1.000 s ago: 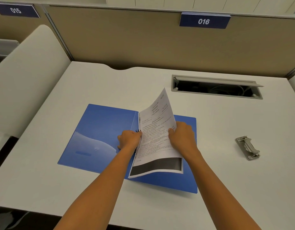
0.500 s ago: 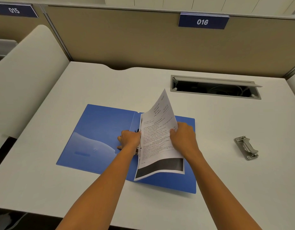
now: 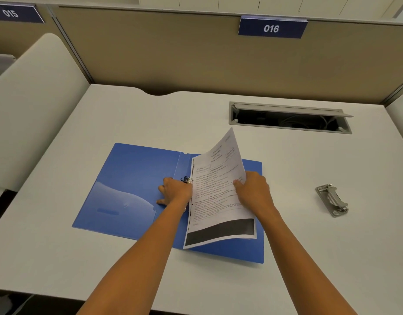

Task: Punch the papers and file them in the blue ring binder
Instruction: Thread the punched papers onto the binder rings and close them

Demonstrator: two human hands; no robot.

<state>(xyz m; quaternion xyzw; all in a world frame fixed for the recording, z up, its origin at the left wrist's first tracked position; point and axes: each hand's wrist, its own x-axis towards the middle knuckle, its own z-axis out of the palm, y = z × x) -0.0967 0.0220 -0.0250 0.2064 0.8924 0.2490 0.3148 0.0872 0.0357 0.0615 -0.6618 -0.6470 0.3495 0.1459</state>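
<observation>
The right hand (image 3: 255, 192) is pinching the papers (image 3: 218, 196) by their right edge, over the open blue ring binder (image 3: 132, 185). The punched edge is lying left, right beside the rings (image 3: 187, 179). The left hand (image 3: 176, 192) is resting there with loose fingers, so it is nearer.

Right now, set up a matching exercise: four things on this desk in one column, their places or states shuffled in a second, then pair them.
Things
1. blue plastic ring binder
2. printed white paper sheets
3. grey metal hole punch
4. long grey cable slot

Places or states
A. recessed in the desk's far right part
B. lying open and flat
C. alone on the desk, right of the binder
D. held at the right edge by the right hand, its far corner curled up

Pairs: 1-B, 2-D, 3-C, 4-A
</observation>
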